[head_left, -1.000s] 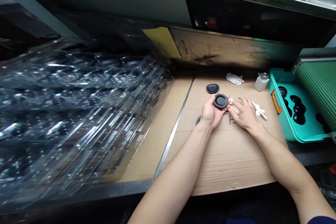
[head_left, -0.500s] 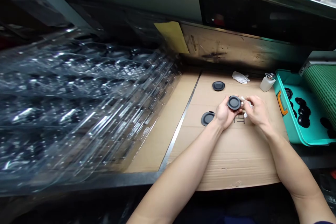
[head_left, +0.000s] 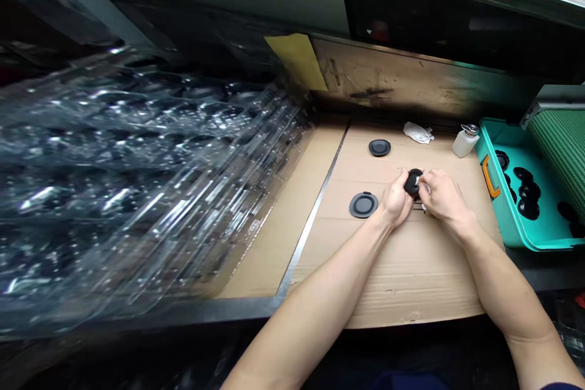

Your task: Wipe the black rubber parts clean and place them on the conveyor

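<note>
Left hand (head_left: 397, 200): fingers curled around a black disc (head_left: 414, 181), gripping it above the cardboard sheet (head_left: 402, 274), right of centre. The disc stands tilted, nearly edge-on, and is mostly hidden by both hands. Half a second ago it faced up, with its whole round face open to view on the left fingertips.

Right hand (head_left: 441, 198): fingers bunched and pinching a white wipe (head_left: 422, 186) against the disc's right side. Only a sliver of white shows; half a second ago more of it stuck out. The right hand has closed in, so the two hands now touch around the disc. A second ago it lay flat on the cardboard and the white piece sat beside it.

A second disc (head_left: 364, 205) lies flat on the cardboard just left of the left wrist, fully in sight. A second ago the wrist covered most of it.

A third disc (head_left: 379, 147) sits farther back and has not moved. Behind the hands are a crumpled cloth (head_left: 418, 132) and a small bottle (head_left: 465, 141), both where they were.

The teal bin (head_left: 507, 225) at right holds more black parts. Stacked clear trays (head_left: 137, 183) fill the left side.
</note>
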`<action>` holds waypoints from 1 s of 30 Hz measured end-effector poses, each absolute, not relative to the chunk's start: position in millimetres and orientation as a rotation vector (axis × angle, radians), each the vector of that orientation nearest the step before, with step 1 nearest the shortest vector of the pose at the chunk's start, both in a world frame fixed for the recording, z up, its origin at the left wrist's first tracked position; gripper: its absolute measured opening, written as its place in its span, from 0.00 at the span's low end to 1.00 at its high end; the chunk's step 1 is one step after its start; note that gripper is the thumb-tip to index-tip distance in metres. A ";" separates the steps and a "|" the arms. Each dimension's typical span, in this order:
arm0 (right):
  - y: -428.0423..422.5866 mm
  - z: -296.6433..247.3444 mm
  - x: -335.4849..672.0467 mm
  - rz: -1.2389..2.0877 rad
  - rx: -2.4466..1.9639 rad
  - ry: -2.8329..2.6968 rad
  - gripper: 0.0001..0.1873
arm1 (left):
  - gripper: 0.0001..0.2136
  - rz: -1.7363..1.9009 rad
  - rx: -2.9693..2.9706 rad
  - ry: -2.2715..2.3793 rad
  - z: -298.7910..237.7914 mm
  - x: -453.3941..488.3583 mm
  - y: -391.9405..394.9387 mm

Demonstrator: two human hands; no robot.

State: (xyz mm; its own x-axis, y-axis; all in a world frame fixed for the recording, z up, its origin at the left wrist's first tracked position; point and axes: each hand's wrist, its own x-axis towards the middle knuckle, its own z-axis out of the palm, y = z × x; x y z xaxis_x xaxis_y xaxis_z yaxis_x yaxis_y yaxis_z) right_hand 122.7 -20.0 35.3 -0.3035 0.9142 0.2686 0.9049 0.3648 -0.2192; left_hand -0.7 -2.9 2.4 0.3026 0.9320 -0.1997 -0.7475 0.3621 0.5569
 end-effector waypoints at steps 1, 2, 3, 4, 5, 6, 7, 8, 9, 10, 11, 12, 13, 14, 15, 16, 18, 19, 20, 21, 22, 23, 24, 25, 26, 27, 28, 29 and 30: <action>-20.1 35.6 122.1 -0.013 -1.614 -2.246 0.13 | 0.17 1.156 0.392 0.539 2.2 0.5 -2.6; -20.2 35.6 121.2 -0.032 -1.585 -2.244 0.14 | 0.17 1.159 0.387 0.541 2.1 1.3 -2.3; -20.3 35.6 120.3 -0.017 -1.527 -2.278 0.14 | 0.17 1.163 0.382 0.547 2.1 1.4 -1.9; -20.3 36.0 120.1 0.016 -1.470 -2.328 0.13 | 0.18 1.163 0.376 0.558 2.4 0.6 -1.5; -20.2 36.7 120.9 0.043 -1.445 -2.368 0.12 | 0.19 1.161 0.371 0.570 3.0 -0.9 -0.9; -19.8 37.9 123.1 0.042 -1.473 -2.372 0.12 | 0.20 1.154 0.367 0.579 3.9 -3.1 -0.1; -19.2 39.4 126.5 0.012 -1.550 -2.333 0.12 | 0.21 1.146 0.362 0.583 5.1 -5.7 0.7; -18.3 41.1 131.2 -0.038 -1.654 -2.258 0.13 | 0.23 1.139 0.354 0.585 6.5 -8.4 1.7; -17.0 42.7 136.7 -0.087 -1.750 -2.172 0.14 | 0.25 1.135 0.340 0.584 8.2 -11.1 2.5; -15.3 44.0 142.6 -0.122 -1.827 -2.098 0.14 | 0.26 1.131 0.320 0.580 10.0 -13.7 3.4; -13.4 44.8 148.5 -0.141 -1.888 -2.044 0.15 | 0.27 1.129 0.294 0.572 12.1 -16.2 4.0; -11.5 45.2 154.0 -0.148 -1.950 -2.008 0.15 | 0.26 1.128 0.263 0.563 14.3 -18.7 4.5; -9.7 45.0 158.7 -0.147 -2.022 -1.984 0.15 | 0.25 1.127 0.230 0.552 16.7 -21.1 4.8; -8.1 44.4 162.3 -0.146 -2.102 -1.969 0.15 | 0.23 1.120 0.196 0.543 19.4 -23.5 5.0; -6.9 43.4 164.5 -0.151 -2.178 -1.961 0.16 | 0.22 1.109 0.162 0.535 22.1 -26.0 5.2; -6.2 42.1 165.4 -0.165 -2.229 -1.962 0.16 | 0.21 1.095 0.130 0.529 24.8 -28.4 5.2; -6.2 38.6 162.6 -0.205 -2.207 -2.004 0.18 | 0.22 1.069 0.075 0.519 29.6 -32.7 5.3; -6.9 36.6 159.3 -0.215 -2.141 -2.047 0.20 | 0.23 1.057 0.058 0.515 31.5 -34.5 5.4; -7.8 34.3 155.2 -0.210 -2.064 -2.098 0.21 | 0.25 1.048 0.049 0.509 33.0 -35.8 5.4; -8.9 32.0 150.6 -0.190 -1.995 -2.153 0.22 | 0.27 1.041 0.048 0.504 34.0 -36.7 5.4; -10.0 29.8 146.0 -0.160 -1.950 -2.208 0.22 | 0.28 1.034 0.053 0.501 34.5 -37.3 5.4; -11.1 27.9 141.9 -0.128 -1.930 -2.254 0.22 | 0.30 1.028 0.061 0.499 34.7 -37.5 5.3; -12.1 26.5 138.6 -0.102 -1.929 -2.289 0.22 | 0.31 1.024 0.069 0.498 34.6 -37.5 5.2; -12.9 25.7 136.4 -0.082 -1.937 -2.310 0.22 | 0.32 1.024 0.079 0.498 34.4 -37.3 5.0; -13.4 25.6 135.2 -0.068 -1.946 -2.319 0.22 | 0.32 1.024 0.087 0.497 34.1 -37.1 4.9; -13.7 26.4 135.2 -0.062 -1.950 -2.316 0.22 | 0.32 1.024 0.094 0.497 33.9 -36.9 4.7; -13.8 28.0 136.2 -0.069 -1.955 -2.299 0.23 | 0.32 1.024 0.101 0.496 33.6 -36.8 4.5; -13.6 30.4 138.1 -0.090 -1.970 -2.266 0.23 | 0.32 1.022 0.106 0.495 33.3 -36.7 4.4; -13.3 33.3 140.7 -0.123 -2.003 -2.214 0.24 | 0.32 1.019 0.110 0.493 33.0 -36.7 4.3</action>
